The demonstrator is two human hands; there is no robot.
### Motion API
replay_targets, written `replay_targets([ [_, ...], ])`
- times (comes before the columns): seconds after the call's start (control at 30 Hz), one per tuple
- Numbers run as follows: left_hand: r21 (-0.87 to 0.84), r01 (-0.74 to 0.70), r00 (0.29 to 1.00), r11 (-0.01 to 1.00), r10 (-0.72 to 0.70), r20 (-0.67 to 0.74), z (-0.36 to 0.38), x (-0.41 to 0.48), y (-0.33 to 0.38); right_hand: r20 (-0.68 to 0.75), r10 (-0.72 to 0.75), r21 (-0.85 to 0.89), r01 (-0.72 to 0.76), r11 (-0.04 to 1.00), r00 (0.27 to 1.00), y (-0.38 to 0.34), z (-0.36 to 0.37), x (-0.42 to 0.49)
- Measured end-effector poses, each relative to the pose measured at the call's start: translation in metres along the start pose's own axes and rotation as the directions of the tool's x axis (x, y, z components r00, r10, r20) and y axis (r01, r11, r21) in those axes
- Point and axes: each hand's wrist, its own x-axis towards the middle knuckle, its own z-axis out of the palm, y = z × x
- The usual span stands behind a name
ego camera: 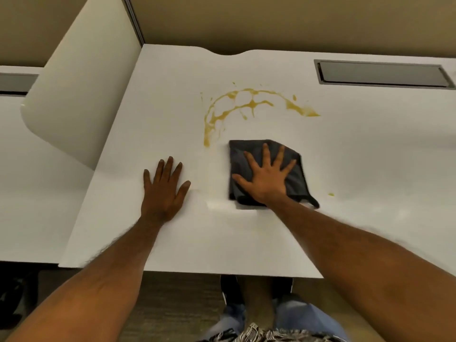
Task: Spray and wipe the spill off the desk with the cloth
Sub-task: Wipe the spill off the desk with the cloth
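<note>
The white desk point(370, 156) butts against a beige partition wall point(271, 21), over wood-look flooring point(172, 304) seen below its near edge. The right hand point(265, 178) lies flat on a dark grey cloth point(298, 178), fingers straight and fanned wide. The cloth is folded into a rough square (no clear long axis), its far edge just past those fingertips and a loose corner trailing back beside the wrist. Beyond the right fingertips the orange-yellow spill point(251, 103) arches from left to right; its left tail runs back toward the hand and ends just beside the cloth's far left corner. The left hand point(164, 191) rests palm down on bare desktop, fingers straight and close together, thumb held out toward the cloth. A small yellow-green droplet point(331, 194) sits near the cloth, out past the right little finger. Well beyond that, a grey recessed cable hatch point(382, 74) lies flush. A white divider panel point(81, 95) stands well left of the left fingers.
</note>
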Motion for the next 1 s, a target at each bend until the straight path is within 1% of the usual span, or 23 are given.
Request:
replay_targets([
  [0.07, -0.021, -0.005, 1.0, 1.0, 0.005, -0.016, -0.001, 0.0, 0.0, 0.0, -0.125, -0.024, 0.125, 0.992, 0.992, -0.043, 0.006, -0.011],
  [0.13, -0.018, -0.008, 1.0, 1.0, 0.008, -0.014, -0.002, 0.0, 0.001, -0.013, -0.28, -0.053, 0.279, 0.959, 0.96, -0.062, 0.014, -0.035],
  [0.2, -0.002, -0.013, 1.0, 1.0, 0.013, -0.009, -0.002, 0.0, 0.001, -0.059, -0.393, -0.05, 0.391, 0.919, 0.918, -0.048, 0.025, -0.062],
  [0.23, 0.002, -0.005, 1.0, 1.0, 0.005, -0.007, -0.003, 0.001, 0.001, -0.089, -0.415, -0.053, 0.411, 0.91, 0.906, -0.03, 0.029, -0.072],
  [0.3, 0.008, 0.006, 1.0, 1.0, -0.006, 0.01, -0.003, 0.0, 0.002, -0.128, -0.392, -0.053, 0.389, 0.92, 0.911, 0.017, 0.031, -0.085],
  [0.4, 0.034, 0.024, 0.998, 0.999, -0.026, 0.053, -0.004, 0.001, 0.006, -0.075, -0.263, -0.041, 0.26, 0.965, 0.962, 0.066, 0.017, -0.071],
  [0.47, 0.052, 0.045, 0.995, 0.998, -0.05, 0.09, -0.005, 0.002, 0.011, -0.024, -0.159, -0.033, 0.159, 0.987, 0.987, 0.066, 0.005, -0.045],
  [0.53, 0.064, 0.072, 0.991, 0.995, -0.078, 0.109, -0.003, -0.001, 0.025, 0.006, -0.065, -0.021, 0.065, 0.998, 0.998, 0.041, -0.002, -0.024],
  [0.57, 0.061, 0.083, 0.991, 0.995, -0.089, 0.104, -0.001, -0.002, 0.034, 0.015, -0.051, -0.024, 0.051, 0.998, 0.999, 0.024, -0.002, -0.019],
  [0.6, 0.048, 0.09, 0.992, 0.995, -0.094, 0.084, 0.001, -0.004, 0.043, 0.021, -0.073, -0.03, 0.073, 0.997, 0.997, 0.007, -0.001, -0.019],
  [0.63, 0.03, 0.099, 0.993, 0.995, -0.1, 0.055, 0.003, -0.005, 0.052, 0.018, -0.131, -0.032, 0.132, 0.991, 0.991, -0.006, 0.002, -0.026],
  [0.7, -0.006, 0.136, 0.991, 0.991, -0.136, 0.015, 0.005, -0.005, 0.062, -0.026, -0.285, -0.023, 0.285, 0.958, 0.958, -0.015, 0.014, -0.056],
  [0.73, -0.021, 0.157, 0.988, 0.987, -0.157, 0.008, 0.006, -0.004, 0.064, -0.058, -0.335, -0.022, 0.334, 0.942, 0.941, -0.006, 0.021, -0.074],
  [0.8, -0.018, 0.169, 0.986, 0.985, -0.169, -0.009, 0.007, -0.004, 0.066, -0.116, -0.346, -0.032, 0.344, 0.938, 0.931, 0.031, 0.03, -0.101],
  [0.83, -0.008, 0.161, 0.987, 0.987, -0.161, -0.016, 0.009, -0.004, 0.066, -0.13, -0.316, -0.039, 0.314, 0.949, 0.94, 0.054, 0.03, -0.107],
  [0.9, 0.004, 0.154, 0.988, 0.988, -0.154, -0.001, 0.009, -0.004, 0.067, -0.118, -0.196, -0.039, 0.193, 0.98, 0.973, 0.097, 0.024, -0.105],
  [1.0, 0.041, 0.136, 0.99, 0.99, -0.136, 0.018, 0.003, -0.006, 0.074, -0.043, -0.003, -0.021, 0.002, 1.0, 0.999, 0.121, 0.008, -0.076],
])
